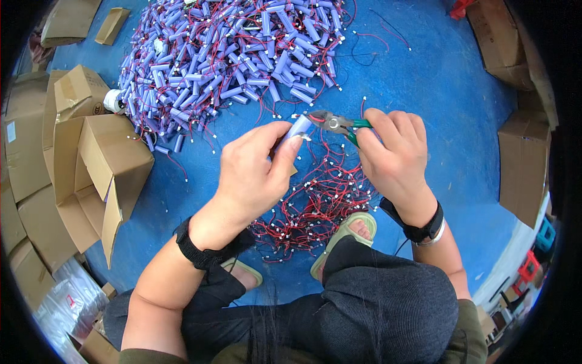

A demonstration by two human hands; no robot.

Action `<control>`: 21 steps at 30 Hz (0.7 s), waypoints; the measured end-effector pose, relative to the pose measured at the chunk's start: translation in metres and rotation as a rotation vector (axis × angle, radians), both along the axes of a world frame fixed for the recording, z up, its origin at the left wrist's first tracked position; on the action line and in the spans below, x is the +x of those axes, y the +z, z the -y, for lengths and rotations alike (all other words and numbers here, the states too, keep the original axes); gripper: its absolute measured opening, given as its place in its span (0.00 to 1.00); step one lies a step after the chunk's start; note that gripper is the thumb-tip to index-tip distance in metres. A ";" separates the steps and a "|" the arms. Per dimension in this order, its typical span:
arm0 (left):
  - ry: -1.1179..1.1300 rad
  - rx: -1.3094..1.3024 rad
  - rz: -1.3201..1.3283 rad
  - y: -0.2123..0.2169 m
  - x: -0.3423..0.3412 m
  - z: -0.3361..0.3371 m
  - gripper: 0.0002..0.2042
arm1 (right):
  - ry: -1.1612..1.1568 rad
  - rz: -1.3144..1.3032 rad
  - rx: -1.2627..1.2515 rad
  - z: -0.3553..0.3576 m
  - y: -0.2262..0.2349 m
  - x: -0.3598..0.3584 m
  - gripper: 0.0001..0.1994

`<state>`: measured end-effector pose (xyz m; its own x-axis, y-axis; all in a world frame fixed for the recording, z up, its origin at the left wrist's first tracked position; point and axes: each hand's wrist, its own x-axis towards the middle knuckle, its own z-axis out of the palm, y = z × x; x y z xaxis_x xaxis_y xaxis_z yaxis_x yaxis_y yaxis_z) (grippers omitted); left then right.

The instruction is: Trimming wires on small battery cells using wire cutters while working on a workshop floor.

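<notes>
Between the thumb and fingers of my left hand (254, 167) is a purple cylindrical battery cell (298, 127), tilted up to the right. My right hand (395, 155) is wrapped round the green handles of a pair of wire cutters (333, 123). The cutters' jaws reach the upper end of the cell, where a red wire shows; whether they have closed on it I cannot tell. Below my hands lies a tangled heap of red and black wires with white connectors (321, 200). Farther off is a large pile of similar purple cells (224, 67) with wires attached.
Open cardboard boxes (130, 151) stand at the left, and more cardboard boxes (524, 167) at the right. Everything rests on a blue floor (448, 79). My sandalled feet (345, 239) are close to the wire heap. Clear plastic wrapping (70, 303) lies at the lower left.
</notes>
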<state>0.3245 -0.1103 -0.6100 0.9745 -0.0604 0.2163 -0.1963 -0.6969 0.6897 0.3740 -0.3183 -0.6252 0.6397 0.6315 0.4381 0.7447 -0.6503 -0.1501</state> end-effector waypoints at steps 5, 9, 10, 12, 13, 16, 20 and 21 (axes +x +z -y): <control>0.293 -0.674 -1.190 -0.018 -0.006 -0.003 0.10 | -0.132 -0.032 -0.248 -0.007 -0.026 -0.029 0.05; 0.410 -1.027 -1.414 -0.052 -0.021 -0.017 0.10 | -0.314 -0.022 -0.245 0.021 -0.031 -0.017 0.06; 0.381 -1.189 -1.242 -0.058 -0.023 -0.036 0.12 | -0.245 -0.134 -0.213 0.020 -0.034 -0.017 0.06; 0.429 -1.030 -1.141 -0.066 -0.026 -0.073 0.15 | -0.097 -0.356 -0.138 0.020 -0.042 -0.015 0.08; 0.487 -1.028 -1.108 -0.069 -0.024 -0.084 0.15 | 0.040 -0.446 -0.204 0.024 -0.054 -0.020 0.07; 0.539 -1.031 -1.021 -0.097 -0.024 -0.111 0.14 | 0.530 -0.541 -0.759 0.040 -0.056 -0.032 0.04; 0.407 -0.262 -0.905 -0.111 0.009 -0.093 0.12 | 0.306 -1.199 -0.301 0.052 -0.039 -0.023 0.07; 0.234 0.210 -0.510 -0.132 0.011 -0.105 0.12 | 0.275 -0.945 -0.502 0.045 -0.030 -0.028 0.06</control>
<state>0.3351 -0.0053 -0.7420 0.9447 0.1776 -0.2758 0.2987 -0.8135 0.4990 0.3464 -0.3629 -0.6553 0.3918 0.7728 -0.4993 0.5979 -0.6263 -0.5003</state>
